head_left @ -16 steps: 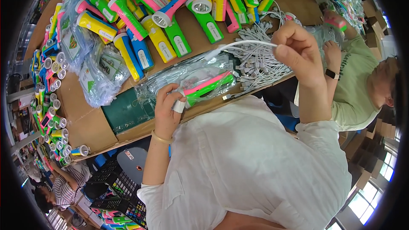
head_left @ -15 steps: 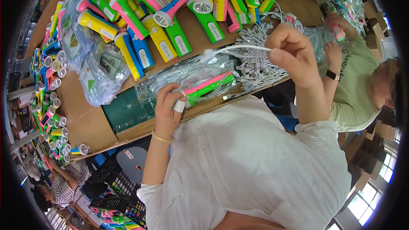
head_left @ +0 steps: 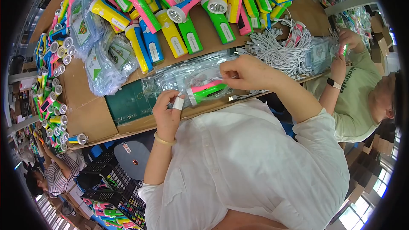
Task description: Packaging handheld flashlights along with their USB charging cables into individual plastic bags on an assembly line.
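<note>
Pink and green plastic shows through the clear wrap: a flashlight (head_left: 207, 90) lies inside a transparent bag (head_left: 187, 79) at the near edge of the desk (head_left: 91, 115), and both hands are working on it. Left hand (head_left: 167, 113) sits at the bag's near end, fingers (head_left: 178, 102) curled shut around the film just beside the flashlight's head, one fingertip wrapped in white tape. Right hand (head_left: 249, 72) comes in from the other side, fingers pinched together on something thin and pale right above the flashlight's tail; it looks like a white cable (head_left: 245, 95), part of which trails off along the desk edge below that hand, though the pinch itself is too small to read for certain. By my reading the step in hand is the packing one, feeding the cable into the bag alongside the flashlight while the left hand keeps the mouth steady. Beyond the right fingers sits a loose heap of white cables (head_left: 277, 49), and farther out past both hands a spread of flashlights in yellow, blue, green and pink (head_left: 183, 21). Off past the left fingers lies a pile of filled bags (head_left: 100, 61). A co-worker in a green top has their own hands (head_left: 347, 42) up at the far right, well apart. Next move, I judge, calls for a steady left grip so the film does not collapse, and a slim push from the right fingers to seat the cable beside the flashlight without snagging the bag.
</note>
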Tool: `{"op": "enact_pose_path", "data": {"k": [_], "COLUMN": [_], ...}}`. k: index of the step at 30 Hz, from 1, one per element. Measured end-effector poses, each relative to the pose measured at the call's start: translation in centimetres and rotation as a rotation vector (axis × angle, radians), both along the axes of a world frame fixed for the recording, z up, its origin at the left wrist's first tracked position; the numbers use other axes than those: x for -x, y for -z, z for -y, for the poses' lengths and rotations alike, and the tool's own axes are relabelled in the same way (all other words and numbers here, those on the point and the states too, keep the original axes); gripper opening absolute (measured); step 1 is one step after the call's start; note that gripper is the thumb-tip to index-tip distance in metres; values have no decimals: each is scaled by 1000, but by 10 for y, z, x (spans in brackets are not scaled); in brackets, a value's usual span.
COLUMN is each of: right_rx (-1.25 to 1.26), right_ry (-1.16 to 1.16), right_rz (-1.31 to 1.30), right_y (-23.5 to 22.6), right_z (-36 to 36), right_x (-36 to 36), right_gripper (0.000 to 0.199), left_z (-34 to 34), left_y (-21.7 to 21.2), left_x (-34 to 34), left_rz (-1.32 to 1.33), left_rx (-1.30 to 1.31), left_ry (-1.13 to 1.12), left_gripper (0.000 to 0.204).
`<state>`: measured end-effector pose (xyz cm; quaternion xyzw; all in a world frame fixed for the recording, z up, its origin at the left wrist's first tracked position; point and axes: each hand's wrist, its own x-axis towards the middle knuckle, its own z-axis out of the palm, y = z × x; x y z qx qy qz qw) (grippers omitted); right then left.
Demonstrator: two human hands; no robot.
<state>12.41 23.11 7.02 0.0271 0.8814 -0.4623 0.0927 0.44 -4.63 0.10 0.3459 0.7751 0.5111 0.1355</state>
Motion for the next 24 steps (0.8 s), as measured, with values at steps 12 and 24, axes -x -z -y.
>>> {"op": "enact_pose_path", "data": {"k": [12,24], "right_rx": [4,-371], "right_ry": [-226,-5], "right_rz": [-232,-332], "right_y": [42,37], "right_z": [63,-9], "right_x": [47,-14], "right_gripper": [28,14], "left_z": [-1,17], "left_y": [-6,1], "left_x": [-12,-3], "left_rz": [98,589], "left_rx": [-95,-129], "left_ry": [-38,-146], "left_gripper": [21,9]}}
